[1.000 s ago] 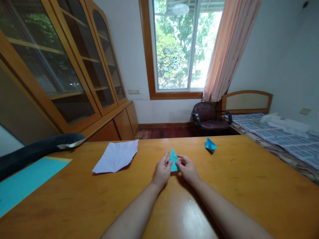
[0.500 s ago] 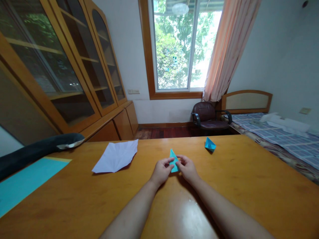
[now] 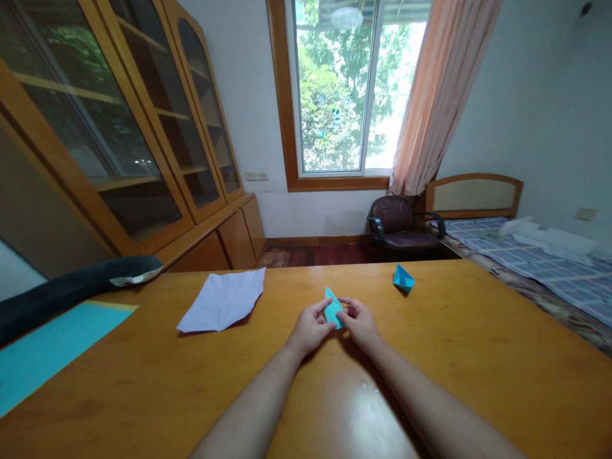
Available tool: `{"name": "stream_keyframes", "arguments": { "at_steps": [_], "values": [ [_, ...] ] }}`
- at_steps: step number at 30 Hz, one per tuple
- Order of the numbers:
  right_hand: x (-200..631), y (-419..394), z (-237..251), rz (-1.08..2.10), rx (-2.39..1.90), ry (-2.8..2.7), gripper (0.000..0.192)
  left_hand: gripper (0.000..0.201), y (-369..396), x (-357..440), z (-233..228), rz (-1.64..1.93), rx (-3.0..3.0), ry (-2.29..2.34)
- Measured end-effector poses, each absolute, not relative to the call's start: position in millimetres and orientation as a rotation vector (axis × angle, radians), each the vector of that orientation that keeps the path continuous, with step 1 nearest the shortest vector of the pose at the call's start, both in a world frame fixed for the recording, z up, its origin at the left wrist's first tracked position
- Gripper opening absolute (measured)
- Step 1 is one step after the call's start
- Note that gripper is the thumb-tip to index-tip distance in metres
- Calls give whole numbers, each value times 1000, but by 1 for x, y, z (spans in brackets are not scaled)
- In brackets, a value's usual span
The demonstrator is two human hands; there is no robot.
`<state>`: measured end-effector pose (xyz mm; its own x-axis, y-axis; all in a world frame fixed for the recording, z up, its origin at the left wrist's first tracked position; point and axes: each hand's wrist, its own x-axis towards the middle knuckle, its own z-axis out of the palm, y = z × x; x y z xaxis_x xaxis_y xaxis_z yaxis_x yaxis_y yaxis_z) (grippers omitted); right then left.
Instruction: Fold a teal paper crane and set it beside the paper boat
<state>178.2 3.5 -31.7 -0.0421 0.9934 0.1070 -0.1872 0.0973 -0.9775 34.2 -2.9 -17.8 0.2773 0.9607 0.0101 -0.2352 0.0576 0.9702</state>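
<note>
Wooden tabletop (image 3: 229,382) spans the lower frame; below centre, right hand (image 3: 362,324) pinches 1 folded turquoise paper (image 3: 333,311) while left hand (image 3: 308,329), thumb and forefinger slightly parted, holds its edge

And there's a broad lane of bare worktop (image 3: 229,382) between the left hand (image 3: 310,328) and the white sheet (image 3: 224,299), running through to the far edge! Between the hands, the folded paper (image 3: 333,312) plugs the gap. Out past the right hand (image 3: 362,324), wide-open surface, only the blue fold (image 3: 403,279) in the way near the far edge. Far left, a bulky dark object (image 3: 71,287) bars the route beyond the turquoise sheet (image 3: 62,347).
</note>
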Motion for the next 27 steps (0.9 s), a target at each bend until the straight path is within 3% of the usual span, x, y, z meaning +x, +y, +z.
{"name": "stream_keyframes", "arguments": {
  "at_steps": [6,27],
  "values": [
    [179,6,-36,1340,-949,-1189,56,74,-3,37,-19,1151,1197,902],
    [179,4,-34,1340,-981,-1195,49,79,1,37,-34,1145,1255,953]
  ]
}}
